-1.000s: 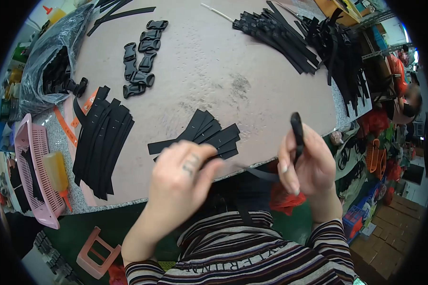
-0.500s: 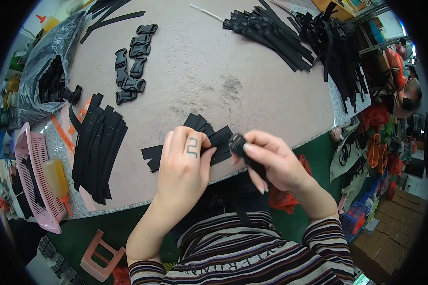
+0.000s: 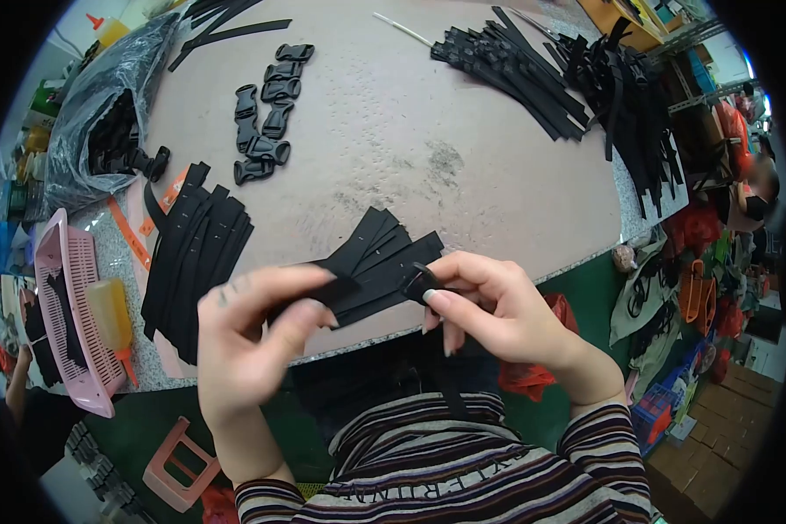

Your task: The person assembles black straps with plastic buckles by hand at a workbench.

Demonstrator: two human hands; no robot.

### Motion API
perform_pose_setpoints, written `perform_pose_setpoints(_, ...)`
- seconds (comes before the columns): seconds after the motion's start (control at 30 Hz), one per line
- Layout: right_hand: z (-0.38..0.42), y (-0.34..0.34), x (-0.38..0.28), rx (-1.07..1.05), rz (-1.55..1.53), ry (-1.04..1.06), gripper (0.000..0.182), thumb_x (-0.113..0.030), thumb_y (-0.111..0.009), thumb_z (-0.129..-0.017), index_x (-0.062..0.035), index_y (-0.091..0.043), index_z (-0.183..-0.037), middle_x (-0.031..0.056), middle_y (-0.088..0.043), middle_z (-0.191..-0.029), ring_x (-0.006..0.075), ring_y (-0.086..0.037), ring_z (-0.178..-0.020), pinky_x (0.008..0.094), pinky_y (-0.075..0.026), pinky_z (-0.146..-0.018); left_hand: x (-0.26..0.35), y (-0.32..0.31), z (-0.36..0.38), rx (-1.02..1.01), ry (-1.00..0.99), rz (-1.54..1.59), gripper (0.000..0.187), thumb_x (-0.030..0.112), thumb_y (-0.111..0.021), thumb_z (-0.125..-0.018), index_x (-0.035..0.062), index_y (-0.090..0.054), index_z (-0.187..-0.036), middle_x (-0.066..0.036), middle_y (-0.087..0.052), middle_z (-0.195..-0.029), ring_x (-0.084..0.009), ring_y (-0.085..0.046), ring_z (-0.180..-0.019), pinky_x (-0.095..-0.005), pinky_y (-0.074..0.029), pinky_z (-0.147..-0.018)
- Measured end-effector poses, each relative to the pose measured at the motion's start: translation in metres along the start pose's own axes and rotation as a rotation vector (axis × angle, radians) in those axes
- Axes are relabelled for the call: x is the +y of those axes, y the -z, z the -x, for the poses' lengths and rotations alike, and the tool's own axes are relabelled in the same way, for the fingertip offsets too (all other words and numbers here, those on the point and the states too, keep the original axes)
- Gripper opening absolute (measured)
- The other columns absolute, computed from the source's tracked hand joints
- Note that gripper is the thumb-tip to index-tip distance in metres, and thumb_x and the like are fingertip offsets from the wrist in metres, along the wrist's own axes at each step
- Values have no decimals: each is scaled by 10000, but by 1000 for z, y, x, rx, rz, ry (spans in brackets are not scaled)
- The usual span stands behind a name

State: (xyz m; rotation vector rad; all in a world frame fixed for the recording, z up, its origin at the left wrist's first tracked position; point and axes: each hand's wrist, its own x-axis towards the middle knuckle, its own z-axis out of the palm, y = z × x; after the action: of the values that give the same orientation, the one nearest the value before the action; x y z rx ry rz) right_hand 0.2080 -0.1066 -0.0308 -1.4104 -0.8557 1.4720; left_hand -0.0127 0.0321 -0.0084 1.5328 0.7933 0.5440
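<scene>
My right hand (image 3: 489, 306) pinches a black buckle (image 3: 417, 281) just above the table's front edge. Left of it, my left hand (image 3: 258, 332) is curved around the end of a black strap (image 3: 336, 284), with thumb and fingers close to it; motion blurs this hand, so whether it grips the strap is unclear. Fanned black straps (image 3: 380, 253) lie on the table between and behind both hands. A larger bundle of black straps (image 3: 203, 253) rests to the left, partly behind my left hand.
Several black buckles (image 3: 278, 118) lie farther back on the table (image 3: 358, 113). Strap bundles (image 3: 515, 83) sit at the back right. A plastic bag (image 3: 105, 113), a pink basket (image 3: 79, 323) and a glue bottle (image 3: 109, 319) are at the left. A person (image 3: 760, 188) is far right.
My left hand has moved left and opened wider, uncovering more of the fanned straps. My right hand has shifted slightly left and lower with the buckle. The whole view has shifted a little.
</scene>
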Motion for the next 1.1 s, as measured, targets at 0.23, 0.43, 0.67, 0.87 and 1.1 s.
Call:
perform_pose_setpoints(0.23, -28, -26, -14, 55, 465, 468, 192, -112, -697, -916, 32, -653, -1035, 169, -707, -775, 240, -713, -637, 287, -536, -560, 1, -22, 16, 222, -411, -605, 228, -53, -759, -759, 26, -754, -973, -69, -639, -667, -159, -550, -483, -273, -425, -469)
perform_pose_setpoints(0.43, -33, -31, -24, 52, 557, 495, 172, -116, -712, -906, 14, -645, -996, 137, -696, -742, 224, -679, -550, 308, -521, -505, 3, -23, 25, 309, -501, -726, 265, -55, -768, -740, -10, -741, -999, -82, -645, -693, -196, -591, -513, -293, -470, -494)
perform_pose_setpoints(0.67, -35, -42, -19, 137, 776, 714, 163, -89, -711, -893, 9, -630, -995, 111, -654, -717, 244, -658, -566, 331, -518, -503, 6, -24, 29, 274, -469, -904, 308, -54, -767, -740, -45, -726, -1046, -78, -634, -723, -191, -594, -532, -295, -478, -500)
perform_pose_setpoints(0.87, -35, -45, -17, 141, 822, 713, 186, -82, -719, -875, 22, -616, -990, 106, -630, -706, 257, -646, -574, 341, -523, -519, 10, -23, 31, 231, -476, -968, 324, -43, -758, -759, -62, -716, -1080, -84, -630, -738, -196, -597, -544, -302, -488, -511)
perform_pose_setpoints(1.1, -38, -43, -19, 169, 864, 774, 166, -91, -703, -882, 18, -607, -964, 110, -623, -705, 265, -650, -589, 349, -526, -529, 19, -26, 30, 249, -280, -953, 343, 6, -783, -787, -42, -704, -1117, -96, -640, -762, -210, -628, -602, -295, -494, -547)
